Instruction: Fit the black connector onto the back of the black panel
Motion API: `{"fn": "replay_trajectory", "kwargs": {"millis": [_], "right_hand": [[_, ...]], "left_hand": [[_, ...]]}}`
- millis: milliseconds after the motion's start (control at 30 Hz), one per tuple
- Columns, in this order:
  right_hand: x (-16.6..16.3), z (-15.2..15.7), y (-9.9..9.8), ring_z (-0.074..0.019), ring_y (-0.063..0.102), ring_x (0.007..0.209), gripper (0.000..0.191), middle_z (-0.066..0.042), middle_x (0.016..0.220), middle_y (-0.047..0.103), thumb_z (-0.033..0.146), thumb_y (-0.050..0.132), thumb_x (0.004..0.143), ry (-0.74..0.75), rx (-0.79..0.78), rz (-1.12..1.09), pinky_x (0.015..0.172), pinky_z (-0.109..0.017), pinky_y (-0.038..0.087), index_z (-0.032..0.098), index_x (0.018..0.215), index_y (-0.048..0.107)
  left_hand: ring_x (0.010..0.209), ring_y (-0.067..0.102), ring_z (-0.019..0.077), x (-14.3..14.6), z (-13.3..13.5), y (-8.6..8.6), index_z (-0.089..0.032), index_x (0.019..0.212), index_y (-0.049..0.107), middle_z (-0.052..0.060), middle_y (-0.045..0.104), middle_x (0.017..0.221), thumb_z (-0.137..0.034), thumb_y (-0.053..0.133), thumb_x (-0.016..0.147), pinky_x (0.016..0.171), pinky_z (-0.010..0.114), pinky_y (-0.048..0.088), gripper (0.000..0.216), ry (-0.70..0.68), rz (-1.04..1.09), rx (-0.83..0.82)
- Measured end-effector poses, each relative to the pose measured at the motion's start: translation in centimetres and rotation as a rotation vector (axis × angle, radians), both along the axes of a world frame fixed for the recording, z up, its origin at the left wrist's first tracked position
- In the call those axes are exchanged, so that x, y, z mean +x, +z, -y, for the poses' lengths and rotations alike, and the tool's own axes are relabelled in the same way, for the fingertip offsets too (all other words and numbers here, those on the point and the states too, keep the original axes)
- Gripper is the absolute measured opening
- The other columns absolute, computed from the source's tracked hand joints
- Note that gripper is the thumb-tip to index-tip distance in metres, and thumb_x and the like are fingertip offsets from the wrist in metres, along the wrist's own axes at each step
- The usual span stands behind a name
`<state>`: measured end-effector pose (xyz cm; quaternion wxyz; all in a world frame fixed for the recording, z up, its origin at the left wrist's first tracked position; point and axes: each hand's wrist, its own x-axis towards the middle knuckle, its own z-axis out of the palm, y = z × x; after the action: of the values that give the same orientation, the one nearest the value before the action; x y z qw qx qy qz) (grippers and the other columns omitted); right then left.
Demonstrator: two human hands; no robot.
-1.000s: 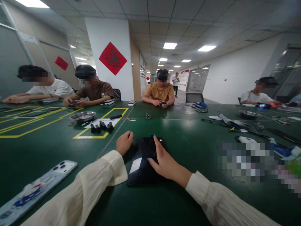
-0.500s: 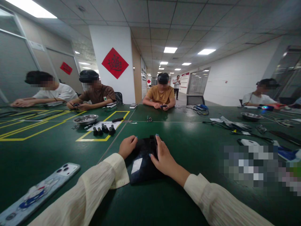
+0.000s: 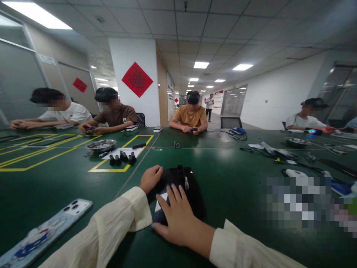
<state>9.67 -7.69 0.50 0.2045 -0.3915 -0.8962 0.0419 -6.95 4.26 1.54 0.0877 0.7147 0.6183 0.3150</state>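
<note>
I have the right hand (image 3: 180,219) over the near part of the case (image 3: 196,191), fingers spread, probably steadying it flat on the tabletop (image 3: 237,201); my left hand (image 3: 150,179) curls at its left edge, perhaps bracing; I cannot tell whether it pinches anything; I can read nothing on the half-covered label (image 3: 161,201).

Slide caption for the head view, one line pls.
Right hand spread over a flat black item on the green table, left hand curled at its left edge.
</note>
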Motion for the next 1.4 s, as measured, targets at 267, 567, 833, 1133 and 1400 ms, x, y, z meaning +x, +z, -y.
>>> {"fn": "replay_trajectory", "kwargs": {"millis": [267, 567, 833, 1133, 1400], "right_hand": [[-0.8, -0.3, 0.5, -0.0359, 0.015, 0.135, 0.075, -0.014, 0.146, 0.026, 0.07, 0.041, 0.073, -0.067, -0.076, 0.043, 0.105, -0.057, 0.004, 0.025, 0.133, 0.042], [-0.4, -1.2, 1.2, -0.0312, 0.014, 0.136, 0.068, -0.014, 0.147, 0.023, 0.063, 0.039, 0.077, -0.09, -0.119, 0.079, 0.106, -0.051, 0.001, 0.026, 0.134, 0.039], [1.6, -3.5, 0.6, -0.0345, 0.011, 0.136, 0.065, -0.012, 0.149, 0.019, 0.059, 0.038, 0.079, -0.198, -0.128, 0.142, 0.101, -0.061, -0.004, 0.03, 0.137, 0.034], [6.6, -9.0, -0.1, -0.0343, 0.01, 0.136, 0.056, -0.009, 0.15, 0.017, 0.044, 0.031, 0.084, -0.443, -0.174, 0.283, 0.096, -0.067, 0.002, 0.033, 0.139, 0.028], [13.5, -14.0, -0.2, -0.0331, 0.014, 0.135, 0.055, -0.009, 0.15, 0.017, 0.042, 0.028, 0.086, -0.648, -0.279, 0.377, 0.095, -0.067, 0.013, 0.032, 0.14, 0.027]], "left_hand": [[0.053, 0.045, 0.0132, -0.4, -0.5, -0.4, -0.019, 0.054, 0.043, -0.002, 0.048, 0.049, -0.039, 0.032, 0.083, 0.051, 0.024, 0.025, 0.037, 0.0, -0.001, 0.028], [0.053, 0.044, 0.0129, -0.4, -0.5, -0.6, -0.018, 0.051, 0.041, -0.001, 0.046, 0.049, -0.037, 0.032, 0.083, 0.051, 0.025, 0.022, 0.038, 0.015, -0.022, 0.045], [0.052, 0.046, 0.0133, -0.3, 0.1, -0.3, -0.019, 0.051, 0.04, -0.002, 0.047, 0.047, -0.04, 0.03, 0.085, 0.052, 0.024, 0.024, 0.041, -0.005, -0.005, 0.009], [0.052, 0.049, 0.0132, -0.4, -0.1, -0.8, -0.019, 0.054, 0.041, -0.002, 0.05, 0.05, -0.043, 0.029, 0.085, 0.052, 0.024, 0.025, 0.041, -0.027, -0.029, -0.035], [0.05, 0.048, 0.012, 0.0, 0.6, -0.4, -0.019, 0.055, 0.041, -0.003, 0.049, 0.05, -0.043, 0.03, 0.085, 0.052, 0.024, 0.026, 0.04, -0.048, -0.016, -0.055]]}}
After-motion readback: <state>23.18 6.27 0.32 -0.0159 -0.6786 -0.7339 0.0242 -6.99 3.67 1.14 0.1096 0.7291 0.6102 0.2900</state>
